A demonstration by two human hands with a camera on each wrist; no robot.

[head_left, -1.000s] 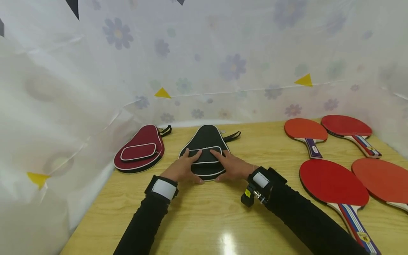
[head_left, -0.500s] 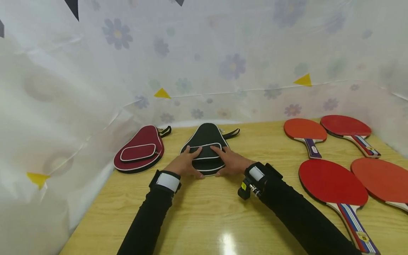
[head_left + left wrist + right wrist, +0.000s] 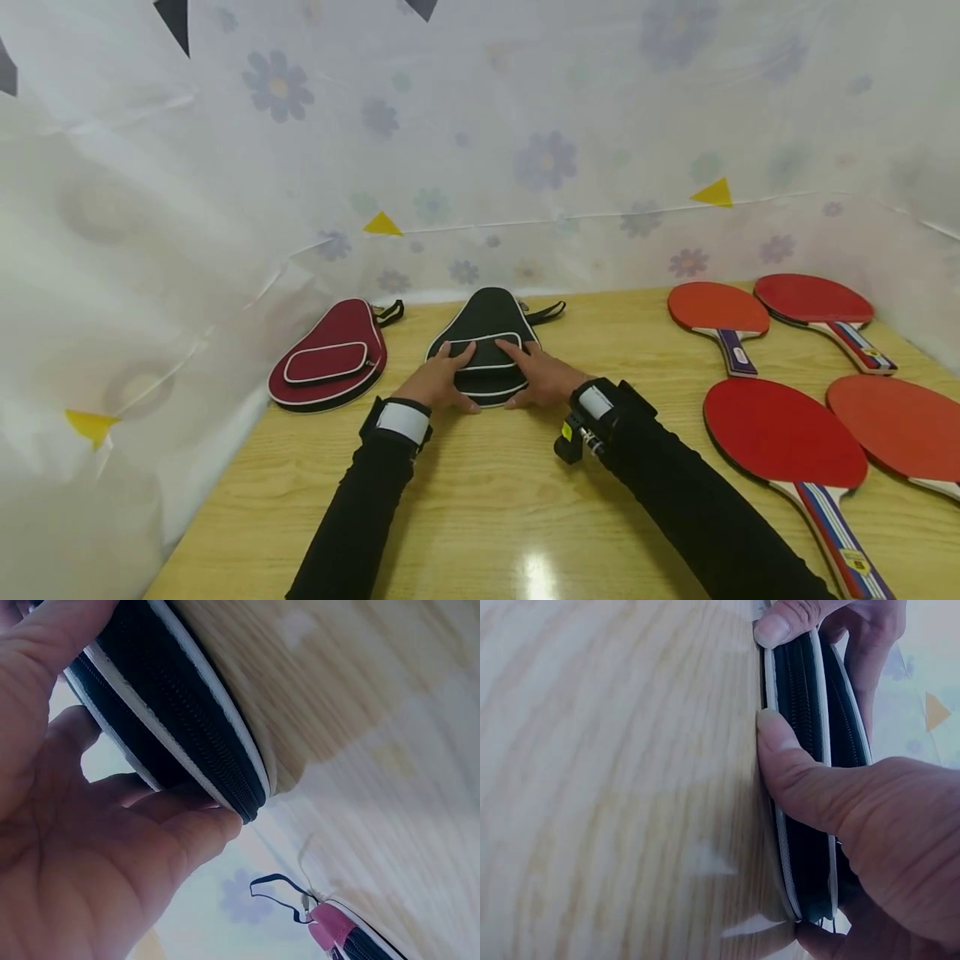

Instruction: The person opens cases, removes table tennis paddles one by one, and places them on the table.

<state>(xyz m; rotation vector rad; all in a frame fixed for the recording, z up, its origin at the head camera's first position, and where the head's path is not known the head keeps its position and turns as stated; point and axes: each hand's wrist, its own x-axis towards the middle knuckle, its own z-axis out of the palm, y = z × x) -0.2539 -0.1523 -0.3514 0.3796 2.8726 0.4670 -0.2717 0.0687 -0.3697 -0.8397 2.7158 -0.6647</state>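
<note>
A black table tennis bat case (image 3: 489,315) with white piping lies flat on the table, its narrow end and wrist strap toward the back. My left hand (image 3: 437,382) grips its near left side, and my right hand (image 3: 548,380) grips the near right side. Fingers spread over the case's front pocket and sides. In the right wrist view, both thumbs press the zipped near edge of the case (image 3: 802,870). The left wrist view shows the left fingers (image 3: 196,825) against the side of the case. The case's contents are hidden.
A dark red bat case (image 3: 327,361) lies to the left. On the right are several table tennis bats, among them an orange one (image 3: 717,306), a red one at the back (image 3: 813,297) and a larger-looking red one (image 3: 783,429). A patterned curtain (image 3: 480,167) hangs behind the wooden table (image 3: 480,500).
Both hands have moved slightly away from me, toward the back of the table, and the black case has slid with them. The red case and the bats have stayed put.
</note>
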